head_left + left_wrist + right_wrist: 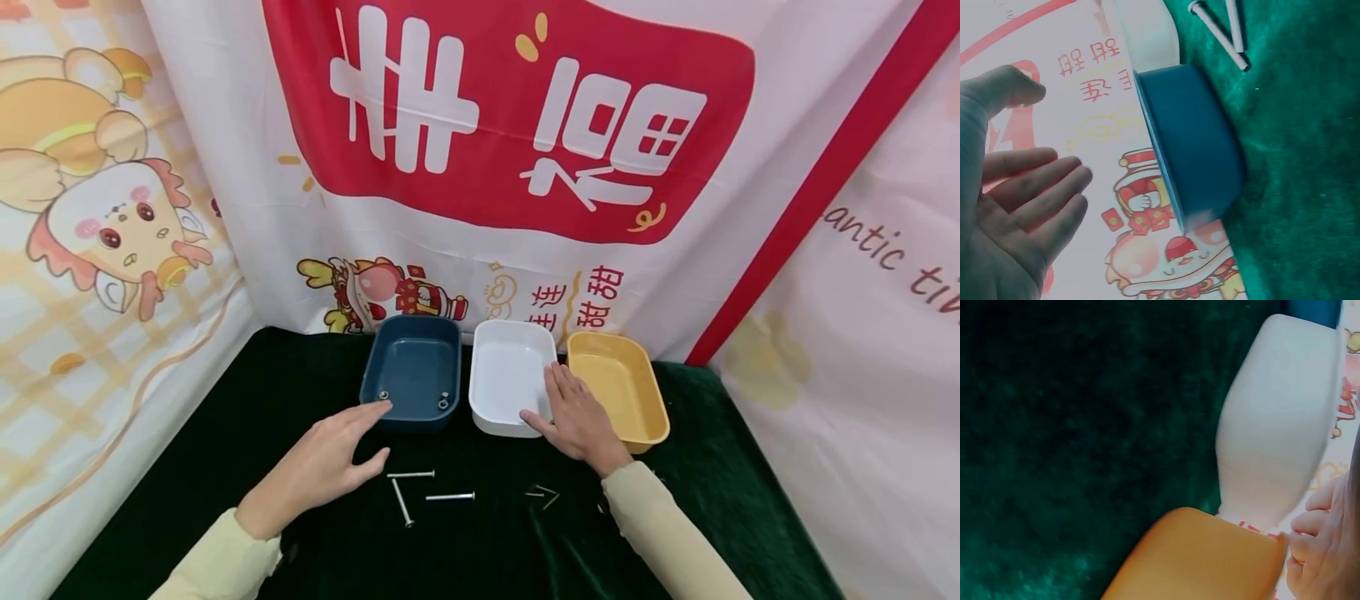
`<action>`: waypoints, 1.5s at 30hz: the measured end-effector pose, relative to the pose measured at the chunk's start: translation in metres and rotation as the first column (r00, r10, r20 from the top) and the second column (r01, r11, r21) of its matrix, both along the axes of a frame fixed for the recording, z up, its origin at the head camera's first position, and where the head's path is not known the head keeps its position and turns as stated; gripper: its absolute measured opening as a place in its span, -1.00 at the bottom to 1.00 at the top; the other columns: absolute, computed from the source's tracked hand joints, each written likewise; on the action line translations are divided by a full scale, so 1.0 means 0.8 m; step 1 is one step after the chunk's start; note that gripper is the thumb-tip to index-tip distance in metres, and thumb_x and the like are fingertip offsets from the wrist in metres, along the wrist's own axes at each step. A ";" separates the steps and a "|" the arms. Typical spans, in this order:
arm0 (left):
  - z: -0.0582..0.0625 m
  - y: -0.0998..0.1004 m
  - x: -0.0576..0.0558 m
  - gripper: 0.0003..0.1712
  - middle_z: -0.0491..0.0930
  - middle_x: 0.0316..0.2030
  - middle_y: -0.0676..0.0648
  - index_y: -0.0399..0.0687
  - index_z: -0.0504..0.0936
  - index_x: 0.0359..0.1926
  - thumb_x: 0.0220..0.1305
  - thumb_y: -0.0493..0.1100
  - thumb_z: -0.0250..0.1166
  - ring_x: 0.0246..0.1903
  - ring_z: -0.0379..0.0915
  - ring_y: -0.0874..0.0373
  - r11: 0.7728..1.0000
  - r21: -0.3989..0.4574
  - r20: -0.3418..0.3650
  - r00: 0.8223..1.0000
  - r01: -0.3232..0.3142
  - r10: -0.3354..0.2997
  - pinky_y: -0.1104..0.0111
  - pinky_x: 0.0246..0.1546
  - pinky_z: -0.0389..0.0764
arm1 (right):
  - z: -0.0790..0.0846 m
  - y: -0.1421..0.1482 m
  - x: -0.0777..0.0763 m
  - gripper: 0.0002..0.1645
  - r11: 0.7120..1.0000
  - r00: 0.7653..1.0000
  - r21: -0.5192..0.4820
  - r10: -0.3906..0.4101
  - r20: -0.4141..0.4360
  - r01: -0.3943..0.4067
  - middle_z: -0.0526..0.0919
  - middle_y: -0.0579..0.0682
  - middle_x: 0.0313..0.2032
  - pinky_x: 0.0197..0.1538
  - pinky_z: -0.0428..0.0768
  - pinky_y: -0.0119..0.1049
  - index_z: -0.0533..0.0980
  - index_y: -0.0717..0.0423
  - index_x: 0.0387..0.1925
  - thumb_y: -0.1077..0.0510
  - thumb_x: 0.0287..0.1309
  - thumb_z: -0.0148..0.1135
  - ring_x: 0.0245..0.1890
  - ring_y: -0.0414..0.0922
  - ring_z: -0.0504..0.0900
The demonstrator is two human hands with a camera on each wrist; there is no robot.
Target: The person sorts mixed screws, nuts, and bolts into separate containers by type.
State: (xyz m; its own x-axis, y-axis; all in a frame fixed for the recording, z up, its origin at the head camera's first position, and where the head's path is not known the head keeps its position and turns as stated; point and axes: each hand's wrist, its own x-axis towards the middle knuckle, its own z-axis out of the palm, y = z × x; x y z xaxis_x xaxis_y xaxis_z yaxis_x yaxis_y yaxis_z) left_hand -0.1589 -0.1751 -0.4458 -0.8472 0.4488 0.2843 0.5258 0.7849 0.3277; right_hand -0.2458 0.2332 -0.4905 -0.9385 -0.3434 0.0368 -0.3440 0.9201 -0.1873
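Observation:
My left hand (322,462) hovers at the near left corner of the blue box (411,367), fingers extended and thumb apart. In the left wrist view its palm and relaxed fingers hold nothing. A few small metal nuts (443,402) lie along the near end inside the blue box. Straight fingers of my right hand (573,412) stretch over the white box's (506,358) right rim, beside the yellow box (637,392). The thumb reaches over the white box. No object shows in the right hand.
Several silver bolts (450,497) lie on the dark green cloth (337,558) in front of the blue box. Thin small pieces like screws or nails (551,500) lie farther right. A printed curtain (487,217) hangs right behind the three boxes.

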 end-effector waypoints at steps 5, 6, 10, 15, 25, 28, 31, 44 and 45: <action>-0.011 0.000 -0.002 -0.45 0.72 0.21 -0.08 -0.08 0.66 0.28 0.34 -0.02 0.47 0.18 0.70 0.05 0.999 0.014 0.108 0.993 0.037 -0.038 0.06 0.18 0.73 | -0.012 0.000 -0.003 0.31 1.000 1.000 0.002 -0.015 -0.009 0.015 -0.06 0.21 0.70 0.70 0.02 0.19 -0.08 0.24 0.69 -0.66 0.37 -0.17 0.71 0.19 -0.06; -0.015 0.000 -0.002 -0.48 0.73 0.19 -0.07 -0.06 0.66 0.27 0.34 -0.02 0.47 0.16 0.71 0.07 0.999 0.012 0.132 0.990 0.046 -0.047 0.07 0.17 0.73 | -0.014 0.000 -0.003 0.32 1.000 1.000 0.004 -0.018 -0.010 0.018 -0.06 0.21 0.70 0.70 0.02 0.19 -0.09 0.24 0.69 -0.67 0.36 -0.18 0.72 0.18 -0.07; -0.028 0.002 -0.006 -0.57 0.75 0.07 -0.03 0.00 0.69 0.18 0.34 -0.04 0.47 0.06 0.72 0.11 0.997 0.012 0.193 0.978 0.081 -0.081 0.09 0.11 0.75 | -0.018 0.000 -0.005 0.32 1.000 1.000 0.018 -0.023 -0.019 0.023 -0.07 0.21 0.70 0.70 0.02 0.17 -0.10 0.23 0.69 -0.66 0.37 -0.19 0.72 0.17 -0.07; -0.041 0.007 -0.013 -0.64 0.73 -0.04 -0.01 -0.03 0.70 0.11 0.34 -0.10 0.47 -0.04 0.70 0.11 0.993 0.024 0.236 0.964 0.119 -0.122 0.12 0.01 0.75 | -0.019 -0.002 -0.007 0.32 0.999 0.999 0.035 -0.026 -0.022 0.027 -0.11 0.18 0.71 0.71 0.00 0.14 -0.11 0.22 0.69 -0.67 0.36 -0.20 0.72 0.15 -0.09; -0.066 0.032 -0.027 -0.65 0.70 -0.10 0.09 0.03 0.72 0.04 0.28 -0.02 0.52 -0.15 0.63 0.26 0.985 -0.116 0.223 0.970 0.126 -0.098 0.27 -0.13 0.73 | -0.019 -0.005 -0.010 0.33 0.999 0.999 0.043 -0.032 -0.008 0.033 -0.15 0.18 0.72 0.71 -0.01 0.14 -0.13 0.22 0.70 -0.68 0.36 -0.23 0.73 0.15 -0.12; -0.070 0.037 -0.033 -0.66 0.69 -0.12 0.11 0.06 0.72 0.00 0.26 0.01 0.53 -0.20 0.58 0.31 0.977 -0.164 0.219 0.971 0.136 -0.098 0.32 -0.20 0.70 | -0.019 -0.005 -0.010 0.32 0.998 0.999 0.048 -0.035 -0.007 0.035 -0.15 0.17 0.72 0.71 -0.01 0.14 -0.13 0.21 0.70 -0.68 0.36 -0.23 0.73 0.15 -0.12; -0.071 0.041 -0.038 -0.68 0.69 -0.14 0.09 0.07 0.72 -0.03 0.24 0.01 0.54 -0.25 0.55 0.32 0.973 -0.183 0.234 0.967 0.144 -0.099 0.33 -0.26 0.68 | -0.019 -0.005 -0.009 0.32 0.998 0.999 0.052 -0.033 -0.006 0.034 -0.15 0.18 0.72 0.71 0.00 0.14 -0.14 0.21 0.70 -0.68 0.37 -0.24 0.73 0.15 -0.12; -0.079 0.050 -0.047 -0.75 0.60 -0.31 0.13 0.07 0.68 -0.20 0.17 -0.06 0.58 -0.36 0.48 0.33 0.960 -0.215 0.299 0.948 0.181 -0.112 0.36 -0.37 0.57 | -0.019 -0.005 -0.004 0.32 0.998 0.999 0.050 -0.034 0.009 0.034 -0.15 0.18 0.72 0.71 0.01 0.14 -0.13 0.21 0.70 -0.68 0.37 -0.25 0.73 0.15 -0.12; -0.078 0.051 -0.048 -0.75 0.59 -0.31 0.13 0.07 0.68 -0.21 0.17 -0.07 0.58 -0.36 0.48 0.33 0.959 -0.213 0.296 0.948 0.185 -0.117 0.36 -0.37 0.56 | -0.019 -0.005 -0.004 0.32 0.998 0.999 0.050 -0.035 0.010 0.034 -0.15 0.18 0.72 0.71 0.01 0.14 -0.13 0.21 0.70 -0.69 0.36 -0.25 0.73 0.15 -0.12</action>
